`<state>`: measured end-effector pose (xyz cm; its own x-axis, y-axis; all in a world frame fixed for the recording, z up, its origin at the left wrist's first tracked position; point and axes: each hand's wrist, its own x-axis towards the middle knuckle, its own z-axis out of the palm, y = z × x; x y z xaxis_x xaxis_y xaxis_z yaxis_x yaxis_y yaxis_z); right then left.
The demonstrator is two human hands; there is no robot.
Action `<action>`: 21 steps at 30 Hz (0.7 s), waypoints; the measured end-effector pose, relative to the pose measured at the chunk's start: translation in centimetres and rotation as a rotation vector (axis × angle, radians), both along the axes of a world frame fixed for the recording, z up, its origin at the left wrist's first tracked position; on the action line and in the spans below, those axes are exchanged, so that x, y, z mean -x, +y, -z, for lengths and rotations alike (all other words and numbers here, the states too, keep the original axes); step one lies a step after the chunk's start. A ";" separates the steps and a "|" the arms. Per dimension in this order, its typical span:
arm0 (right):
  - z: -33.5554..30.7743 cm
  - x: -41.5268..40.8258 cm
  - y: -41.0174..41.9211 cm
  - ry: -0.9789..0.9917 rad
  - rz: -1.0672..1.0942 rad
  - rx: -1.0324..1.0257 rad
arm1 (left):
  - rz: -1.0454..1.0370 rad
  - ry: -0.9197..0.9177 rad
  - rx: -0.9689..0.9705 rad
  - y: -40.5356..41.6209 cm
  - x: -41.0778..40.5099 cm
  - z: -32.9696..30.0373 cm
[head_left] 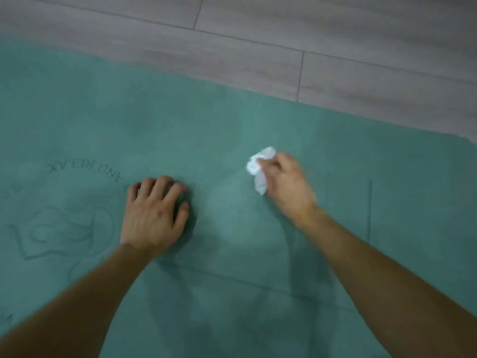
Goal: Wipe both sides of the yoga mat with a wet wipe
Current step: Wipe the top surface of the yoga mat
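Note:
A teal yoga mat (232, 130) lies flat on the floor and fills most of the view, printed side up with dark lettering and a line drawing at the left. My right hand (286, 184) grips a crumpled white wet wipe (259, 169) and holds it against the mat near its middle. My left hand (153, 215) rests palm down on the mat to the left, fingers spread and slightly bent, holding nothing. The picture is a little blurred around the right hand.
Grey wood-look floor planks (284, 47) run along the mat's far edge. The mat's far right corner (464, 140) shows at the right. Thin dark printed lines (369, 210) cross the mat near my right forearm.

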<state>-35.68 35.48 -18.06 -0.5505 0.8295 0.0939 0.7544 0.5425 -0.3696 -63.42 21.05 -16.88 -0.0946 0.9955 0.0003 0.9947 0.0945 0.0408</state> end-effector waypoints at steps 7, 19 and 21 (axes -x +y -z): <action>0.8 5.8 -6.2 0.112 -0.009 -0.026 | -0.067 -0.049 -0.109 6.9 1.1 3.0; -0.2 9.4 -1.4 0.220 0.229 0.051 | -0.082 -0.129 -0.174 6.7 1.3 2.6; -0.4 12.0 -3.5 0.153 -0.172 0.028 | -0.083 -0.125 -0.180 6.6 1.4 2.8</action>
